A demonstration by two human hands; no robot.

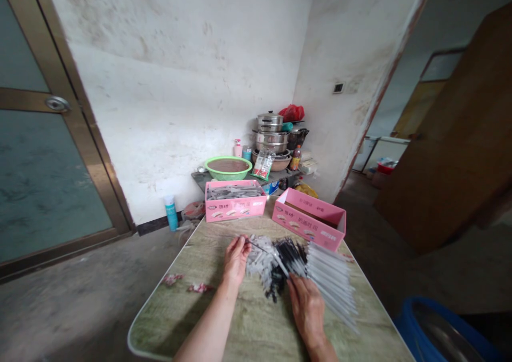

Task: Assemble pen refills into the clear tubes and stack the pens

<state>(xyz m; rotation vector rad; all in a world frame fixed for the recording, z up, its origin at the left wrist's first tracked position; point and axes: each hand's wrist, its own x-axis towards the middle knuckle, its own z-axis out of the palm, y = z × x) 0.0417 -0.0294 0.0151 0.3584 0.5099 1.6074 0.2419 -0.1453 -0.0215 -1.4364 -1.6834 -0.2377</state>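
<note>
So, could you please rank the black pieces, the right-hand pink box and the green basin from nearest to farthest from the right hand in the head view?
1. Black pieces, just beyond the right hand, slightly left.
2. Right-hand pink box, farther forward.
3. Green basin, farthest forward, to the left.

On one desk (180, 319) are two boxes (236, 210) (308, 223) and three piles (258, 260) (288, 252) (332, 282); above it, two hands (236, 255) (308, 303); beyond it, one green basin (228, 175); left of it, one can (171, 215); right, one tub (413, 327).
</note>
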